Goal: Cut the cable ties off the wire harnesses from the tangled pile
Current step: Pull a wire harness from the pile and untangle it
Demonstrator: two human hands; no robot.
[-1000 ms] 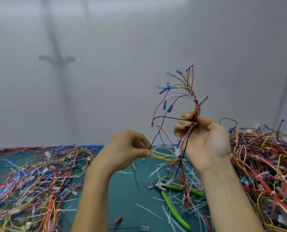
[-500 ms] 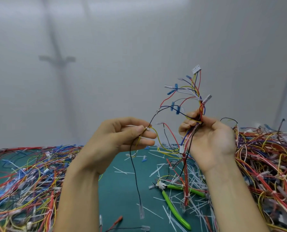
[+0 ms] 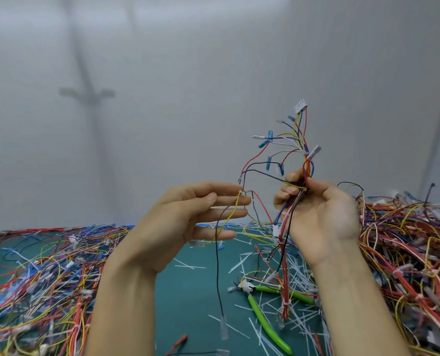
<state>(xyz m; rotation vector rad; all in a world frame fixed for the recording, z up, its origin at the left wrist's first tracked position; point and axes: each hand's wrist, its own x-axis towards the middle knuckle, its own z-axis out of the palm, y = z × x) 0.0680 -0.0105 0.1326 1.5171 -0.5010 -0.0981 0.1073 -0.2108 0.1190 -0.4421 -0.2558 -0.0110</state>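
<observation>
Harness (image 3: 306,164) raised above desk (image 3: 193,291) middle, gripped mid-bundle by right hand (image 3: 321,214). Left hand (image 3: 185,214) flat, fingers straight, two loose strands draped across. Probably light, limp, quick to snag: best taken at thick trunk, never by plug (image 3: 300,106). Cutters (image 3: 259,314) near front edge; piles (image 3: 47,273) along side edges.

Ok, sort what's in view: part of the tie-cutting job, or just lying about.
Job: wire harness in the right hand; left hand touching its strands; green cutters; tangled pile.
Lying about: cut tie scraps; loose red lead.
</observation>
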